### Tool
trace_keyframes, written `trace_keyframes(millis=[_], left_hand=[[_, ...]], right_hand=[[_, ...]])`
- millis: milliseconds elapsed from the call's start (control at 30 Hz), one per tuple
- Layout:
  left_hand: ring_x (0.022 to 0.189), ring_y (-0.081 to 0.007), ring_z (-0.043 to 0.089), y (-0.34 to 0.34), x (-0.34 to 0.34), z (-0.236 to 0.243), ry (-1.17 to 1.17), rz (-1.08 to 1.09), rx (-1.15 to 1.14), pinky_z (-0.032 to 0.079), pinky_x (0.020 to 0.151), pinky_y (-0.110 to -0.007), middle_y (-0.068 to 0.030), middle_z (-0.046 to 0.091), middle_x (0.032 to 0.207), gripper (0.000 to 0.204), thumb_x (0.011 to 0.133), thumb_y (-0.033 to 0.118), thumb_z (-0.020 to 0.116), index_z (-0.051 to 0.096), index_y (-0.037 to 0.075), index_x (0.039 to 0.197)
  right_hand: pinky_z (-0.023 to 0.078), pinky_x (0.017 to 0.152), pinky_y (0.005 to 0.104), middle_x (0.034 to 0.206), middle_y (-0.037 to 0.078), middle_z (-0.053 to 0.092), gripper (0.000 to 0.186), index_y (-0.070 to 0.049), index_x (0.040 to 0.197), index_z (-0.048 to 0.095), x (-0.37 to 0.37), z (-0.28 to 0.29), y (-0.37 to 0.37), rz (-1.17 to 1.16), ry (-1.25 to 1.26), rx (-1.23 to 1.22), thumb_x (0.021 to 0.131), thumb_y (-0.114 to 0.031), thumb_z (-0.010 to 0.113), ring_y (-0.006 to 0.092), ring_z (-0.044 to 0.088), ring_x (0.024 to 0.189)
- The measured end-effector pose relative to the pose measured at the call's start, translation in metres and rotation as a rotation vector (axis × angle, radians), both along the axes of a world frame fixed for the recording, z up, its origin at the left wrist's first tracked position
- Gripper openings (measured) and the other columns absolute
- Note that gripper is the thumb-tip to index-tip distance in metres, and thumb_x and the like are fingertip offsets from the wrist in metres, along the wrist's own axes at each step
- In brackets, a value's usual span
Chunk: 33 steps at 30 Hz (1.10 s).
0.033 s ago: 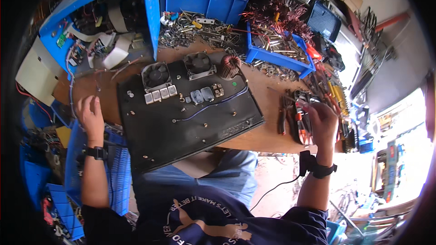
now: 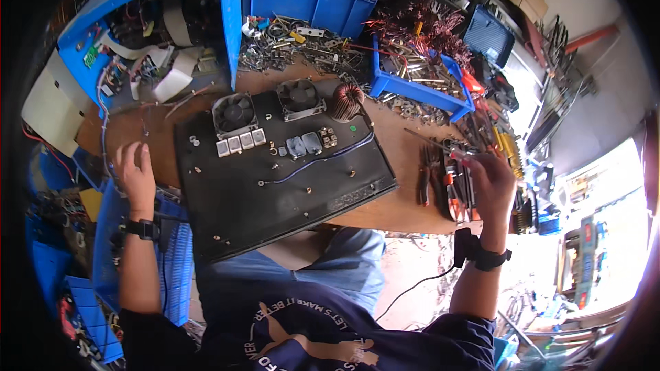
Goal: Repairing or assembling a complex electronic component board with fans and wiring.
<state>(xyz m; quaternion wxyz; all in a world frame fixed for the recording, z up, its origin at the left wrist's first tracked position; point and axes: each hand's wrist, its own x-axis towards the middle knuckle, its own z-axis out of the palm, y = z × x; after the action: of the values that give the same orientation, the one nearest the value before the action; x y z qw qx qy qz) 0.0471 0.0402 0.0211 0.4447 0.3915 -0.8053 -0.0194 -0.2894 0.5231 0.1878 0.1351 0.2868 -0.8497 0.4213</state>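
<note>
My right hand (image 2: pixel 493 177) is closed around the handle of a screwdriver (image 2: pixel 427 139), over the tools at the table's right edge. Its thin shaft points up and left. Just below lie pliers (image 2: pixel 427 182) with dark and red handles. My left hand (image 2: pixel 136 175) is open and holds nothing, its fingers apart, left of a black panel (image 2: pixel 254 213). On this panel stand two fans, a left one (image 2: pixel 234 114) and a right one (image 2: pixel 301 97), and a copper-wound coil (image 2: pixel 348 102). Between them and me are several silvery blocks (image 2: pixel 240 141) and a blue wire (image 2: pixel 316 161).
A blue cabinet (image 2: pixel 232 34) with loose boards and wires stands at the back left. Small metal parts (image 2: pixel 302 47) lie heaped before a blue crate (image 2: pixel 309 1). A blue tray (image 2: pixel 421 93) of metal pieces sits at the back right. A blue basket (image 2: pixel 180 268) is beside my left arm.
The view has shifted slightly. My right hand has moved a little to the right, and more of the screwdriver shows. My left hand remains open beside the panel.
</note>
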Motion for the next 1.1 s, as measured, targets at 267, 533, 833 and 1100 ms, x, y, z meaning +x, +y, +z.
trace_keyframes(millis=[267, 533, 833, 1100], left_hand=[[0.108, -0.037, 0.052, -0.018, -0.002, -0.06, 0.008, -0.01, -0.087, 0.041, 0.094, -0.047, -0.0168, 0.058, 0.115, 0.02, 0.091, 0.012, 0.059, 0.063, 0.001, 0.107], [0.111, -0.0362, 0.053, -0.011, -0.024, -0.015, 0.07, -0.061, -0.086, 0.041, 0.096, -0.045, -0.0164, 0.057, 0.119, 0.023, 0.09, 0.013, 0.062, 0.061, 0.002, 0.11], [0.108, -0.0357, 0.053, -0.025, -0.033, -0.026, -0.02, -0.082, -0.138, 0.044, 0.093, -0.045, -0.0148, 0.058, 0.114, 0.019, 0.085, 0.008, 0.065, 0.062, 0.003, 0.102], [0.106, -0.0355, 0.053, -0.023, -0.033, -0.023, -0.027, -0.077, -0.146, 0.044, 0.092, -0.045, -0.0145, 0.059, 0.111, 0.016, 0.082, 0.006, 0.065, 0.062, 0.003, 0.097]], right_hand=[[0.047, 0.059, 0.0218, 0.081, 0.005, 0.067, 0.019, 0.001, 0.099, 0.066, 0.011, 0.058, -0.066, 0.197, -0.039, -0.021, 0.088, -0.014, 0.07, 0.0085, 0.059, 0.066], [0.053, 0.071, 0.0273, 0.083, 0.009, 0.071, 0.02, -0.001, 0.099, 0.066, 0.015, 0.03, -0.127, 0.274, -0.007, 0.232, 0.085, -0.013, 0.073, 0.0143, 0.069, 0.08], [0.053, 0.069, 0.029, 0.079, 0.009, 0.07, 0.021, -0.002, 0.096, 0.065, 0.011, 0.013, -0.14, 0.31, 0.002, 0.26, 0.083, -0.017, 0.075, 0.0168, 0.07, 0.078], [0.052, 0.069, 0.031, 0.078, 0.012, 0.068, 0.022, -0.003, 0.094, 0.066, 0.013, 0.017, -0.144, 0.29, 0.023, 0.323, 0.082, -0.018, 0.076, 0.0201, 0.069, 0.074]])
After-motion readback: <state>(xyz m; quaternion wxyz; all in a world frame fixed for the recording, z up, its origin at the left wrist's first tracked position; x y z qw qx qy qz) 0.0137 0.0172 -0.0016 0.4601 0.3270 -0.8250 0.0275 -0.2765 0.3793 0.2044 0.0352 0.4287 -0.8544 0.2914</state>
